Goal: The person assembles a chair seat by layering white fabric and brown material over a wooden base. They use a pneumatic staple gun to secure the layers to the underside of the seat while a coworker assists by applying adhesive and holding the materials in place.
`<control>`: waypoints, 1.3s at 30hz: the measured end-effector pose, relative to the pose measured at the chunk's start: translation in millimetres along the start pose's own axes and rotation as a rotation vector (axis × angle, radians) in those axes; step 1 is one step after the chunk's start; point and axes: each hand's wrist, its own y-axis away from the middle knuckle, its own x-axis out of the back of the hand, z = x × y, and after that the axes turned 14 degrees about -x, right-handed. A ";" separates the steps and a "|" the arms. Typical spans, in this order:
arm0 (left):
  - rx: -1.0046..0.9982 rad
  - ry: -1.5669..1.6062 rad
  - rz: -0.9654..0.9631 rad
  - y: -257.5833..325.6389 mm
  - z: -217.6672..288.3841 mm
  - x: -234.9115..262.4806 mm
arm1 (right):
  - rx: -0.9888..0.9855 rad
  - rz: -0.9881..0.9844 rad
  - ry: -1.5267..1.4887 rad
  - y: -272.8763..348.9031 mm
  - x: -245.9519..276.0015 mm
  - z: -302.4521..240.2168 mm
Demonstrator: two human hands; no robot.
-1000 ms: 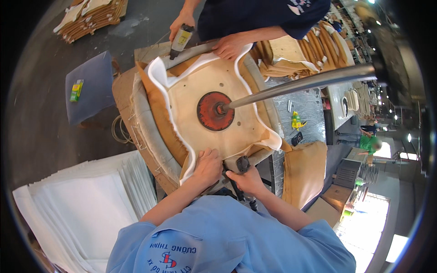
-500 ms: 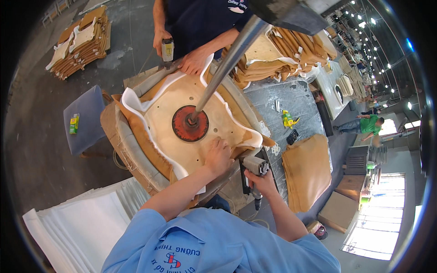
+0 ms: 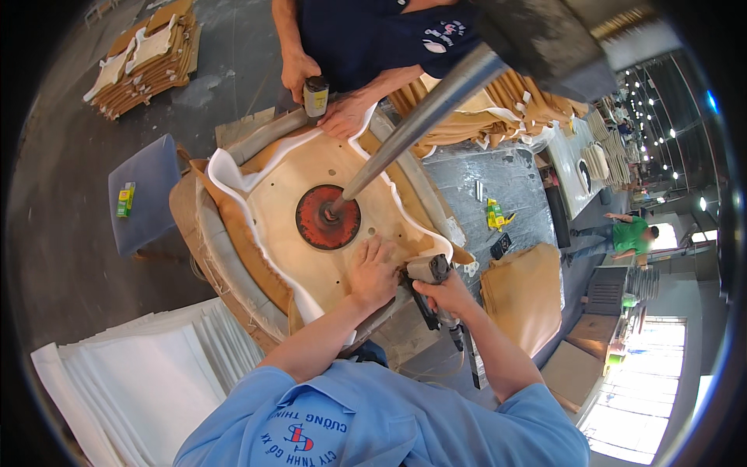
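A pale wooden seat panel [image 3: 274, 204], edged with white padding [image 3: 247, 214] and tan leather [image 3: 274, 274], lies in a padded grey frame [image 3: 220, 247]. A red round disc [image 3: 311, 222] on a metal rod [image 3: 420, 121] rests on the panel's middle. My left hand [image 3: 375, 272] lies on the panel's near right part, fingers stretched out. My right hand [image 3: 447, 294] grips a staple gun [image 3: 428, 270], its nose at the panel's near right edge. Whether the nose touches is hidden. Across from me, a co-worker's hand [image 3: 342, 117] presses the far edge; their other hand holds another staple gun [image 3: 316, 97].
To the right, a table [image 3: 510, 175] bears a small yellow-green box [image 3: 496, 214] and folded tan leather pieces [image 3: 521, 288]. White padding sheets [image 3: 140, 381] are stacked at lower left. A blue seat [image 3: 148, 198] stands at left. Covered panels [image 3: 148, 58] are piled behind it.
My right hand has brought the staple gun left to the panel's edge. The co-worker's staple gun has moved right, close to their other hand. My left hand stays on the panel.
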 end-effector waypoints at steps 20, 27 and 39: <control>-0.035 0.007 -0.056 15.1 -13.5 9.2 | -0.029 -0.001 0.099 1.6 -17.6 -14.3; -0.034 -0.008 -0.056 17.0 -16.1 10.8 | -0.049 0.131 0.228 -3.3 -27.8 -18.4; 0.027 0.023 -0.101 28.5 -16.3 13.1 | -0.027 0.040 0.219 6.6 -32.6 -22.8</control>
